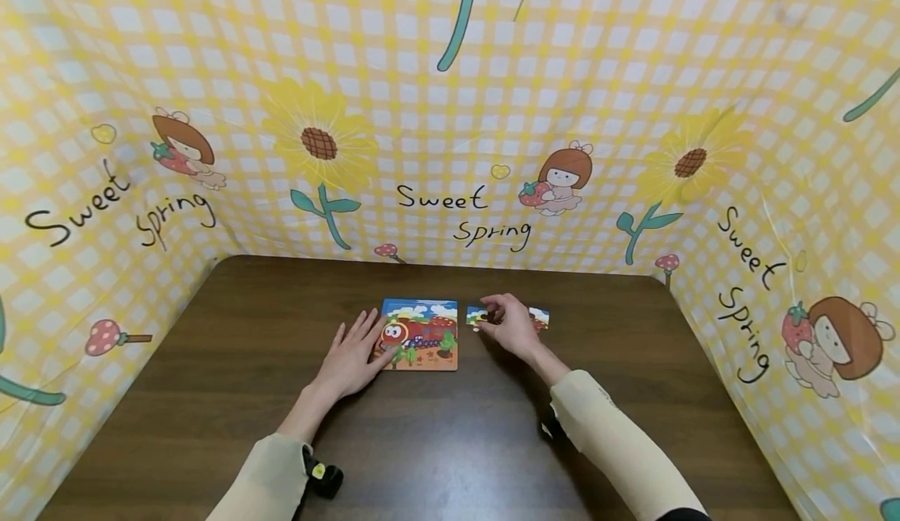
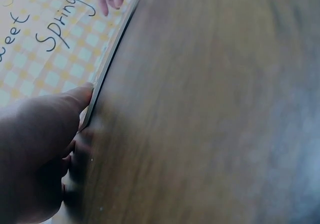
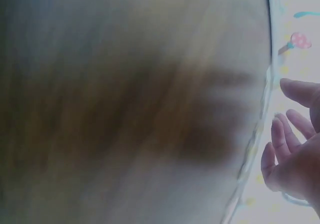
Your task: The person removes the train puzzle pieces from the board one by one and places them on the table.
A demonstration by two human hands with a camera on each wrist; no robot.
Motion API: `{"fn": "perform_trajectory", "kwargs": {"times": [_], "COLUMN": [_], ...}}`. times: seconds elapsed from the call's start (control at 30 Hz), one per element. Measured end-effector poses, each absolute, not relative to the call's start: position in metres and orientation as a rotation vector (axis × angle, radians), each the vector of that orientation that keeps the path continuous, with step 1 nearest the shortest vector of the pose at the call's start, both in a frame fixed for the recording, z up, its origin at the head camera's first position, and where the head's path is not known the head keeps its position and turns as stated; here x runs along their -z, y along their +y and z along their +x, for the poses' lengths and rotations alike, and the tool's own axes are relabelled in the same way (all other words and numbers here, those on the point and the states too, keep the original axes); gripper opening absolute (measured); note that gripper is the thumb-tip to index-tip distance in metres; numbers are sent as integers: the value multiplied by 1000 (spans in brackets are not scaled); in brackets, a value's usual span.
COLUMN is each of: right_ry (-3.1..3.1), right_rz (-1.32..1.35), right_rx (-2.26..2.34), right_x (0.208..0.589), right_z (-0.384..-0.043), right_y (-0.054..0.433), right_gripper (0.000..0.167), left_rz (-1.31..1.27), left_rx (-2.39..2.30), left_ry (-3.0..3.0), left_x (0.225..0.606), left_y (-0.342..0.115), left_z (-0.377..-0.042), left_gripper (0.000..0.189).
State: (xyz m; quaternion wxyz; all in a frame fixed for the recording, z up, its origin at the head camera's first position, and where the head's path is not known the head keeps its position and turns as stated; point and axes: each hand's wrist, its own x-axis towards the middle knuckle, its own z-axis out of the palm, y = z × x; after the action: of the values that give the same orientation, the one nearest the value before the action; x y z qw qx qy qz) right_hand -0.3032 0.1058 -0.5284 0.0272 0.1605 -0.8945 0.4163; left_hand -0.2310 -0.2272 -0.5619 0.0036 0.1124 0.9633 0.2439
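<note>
A square picture puzzle board [image 1: 429, 349] with a red cartoon caterpillar lies on the brown table. My left hand [image 1: 353, 361] rests over its left side with fingers straight and spread. In the left wrist view, the thumb [image 2: 80, 97] touches the board's thin edge [image 2: 102, 78]. To the right of the board lie printed puzzle pieces [image 1: 540, 318], partly covered by my right hand [image 1: 513, 327]. That hand hovers over them with thumb and fingers apart and slightly bent. Nothing shows between the fingers [image 3: 281, 136] in the right wrist view.
Yellow checked cloth [image 1: 450, 138] with flowers and cartoon girls stands as a wall along the back and both sides of the table [image 1: 450, 443]. A black wrist strap [image 1: 325, 478] sits at my left sleeve.
</note>
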Motion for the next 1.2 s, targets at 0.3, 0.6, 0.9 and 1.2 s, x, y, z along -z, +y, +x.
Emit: {"fn": "perform_trajectory", "kwargs": {"times": [0.3,0.6,0.9,1.2], "right_ry": [-2842,-2876,-2856,-2908], "right_rz": [740,923,952,865], "right_rx": [-1360,-1333,-1301,-1345], "right_x": [524,531,534,533], "right_z": [-287,-283,-284,-286], "right_y": [83,76,73,65], "right_gripper": [47,47,47,62], "left_rz": [368,354,540,540], "left_rx": [-769,-794,-830,-669], "left_ry": [3026,2970,2934,2964], "left_x": [566,562,550,540], "left_y": [-229,-226,-215,-209], "left_z": [-232,-233,-223,-215], "left_gripper": [87,87,84,64]}}
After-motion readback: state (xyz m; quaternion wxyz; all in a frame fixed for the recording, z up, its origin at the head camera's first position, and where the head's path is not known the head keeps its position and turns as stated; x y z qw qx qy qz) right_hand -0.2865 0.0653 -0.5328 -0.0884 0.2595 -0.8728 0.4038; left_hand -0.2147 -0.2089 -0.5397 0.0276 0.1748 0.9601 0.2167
